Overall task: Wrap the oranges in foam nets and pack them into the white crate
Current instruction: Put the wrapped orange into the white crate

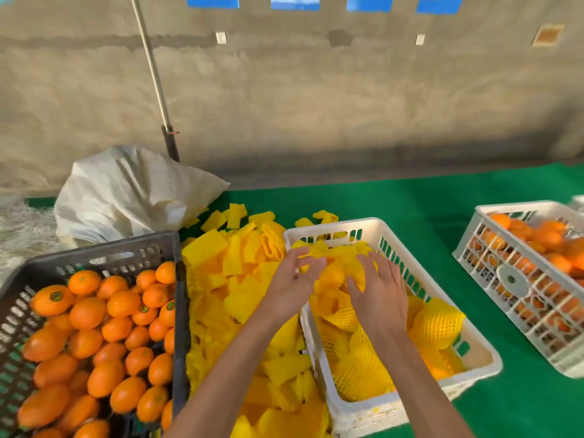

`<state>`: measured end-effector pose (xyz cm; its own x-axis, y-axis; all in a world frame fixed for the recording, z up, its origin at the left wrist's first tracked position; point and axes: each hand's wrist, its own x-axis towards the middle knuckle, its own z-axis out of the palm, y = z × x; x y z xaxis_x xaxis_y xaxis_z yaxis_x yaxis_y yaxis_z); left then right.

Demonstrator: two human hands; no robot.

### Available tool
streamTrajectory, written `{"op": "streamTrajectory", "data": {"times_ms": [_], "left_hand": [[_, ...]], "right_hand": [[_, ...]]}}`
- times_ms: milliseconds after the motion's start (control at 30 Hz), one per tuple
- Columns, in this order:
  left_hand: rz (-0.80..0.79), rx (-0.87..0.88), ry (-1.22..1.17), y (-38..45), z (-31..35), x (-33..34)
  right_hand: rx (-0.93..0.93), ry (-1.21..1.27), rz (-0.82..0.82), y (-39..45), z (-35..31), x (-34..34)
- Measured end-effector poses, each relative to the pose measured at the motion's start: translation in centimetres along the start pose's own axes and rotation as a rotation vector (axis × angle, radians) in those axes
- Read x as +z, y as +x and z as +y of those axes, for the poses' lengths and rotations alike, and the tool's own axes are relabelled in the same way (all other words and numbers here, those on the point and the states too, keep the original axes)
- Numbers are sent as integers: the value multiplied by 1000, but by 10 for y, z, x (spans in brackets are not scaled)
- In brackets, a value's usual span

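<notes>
Both hands hover over the far half of the white crate (373, 227), working one orange (333, 276) into a yellow foam net (316, 252). My left hand (292, 279) pinches the net's edge with curled fingers. Fingers of my right hand (379, 289) curl on the net's other side. Several net-wrapped oranges (437, 324) lie in the crate. Loose yellow nets (240, 279) are heaped between the crates. Bare oranges (94, 336) fill the dark crate (104, 248) on the left.
A second white crate (474, 257) with oranges stands at the right on the green table (410, 200). A white sack (126, 194) sits behind the dark crate, with a pole (158, 90) leaning on the wall.
</notes>
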<state>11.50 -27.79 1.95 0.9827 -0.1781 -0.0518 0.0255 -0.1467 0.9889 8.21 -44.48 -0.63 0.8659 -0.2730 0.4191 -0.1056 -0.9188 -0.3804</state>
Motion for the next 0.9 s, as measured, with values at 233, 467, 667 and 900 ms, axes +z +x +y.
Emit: {"op": "streamTrajectory", "data": {"times_ms": [233,467,667,900], "left_hand": [[-35,-74,596,-5,-28,-46],[-521,-471,1023,-44,-74,-49],[-611,-544,1107,-69,-107,-39],[-383,-433,953,-72,-108,-58]], "right_hand": [[-162,101,-116,-17,-43,21],[-275,217,-450,-68,-84,52],[-226,232,-575,-105,-86,66],[-174,276,-528,-115,-72,71]]}}
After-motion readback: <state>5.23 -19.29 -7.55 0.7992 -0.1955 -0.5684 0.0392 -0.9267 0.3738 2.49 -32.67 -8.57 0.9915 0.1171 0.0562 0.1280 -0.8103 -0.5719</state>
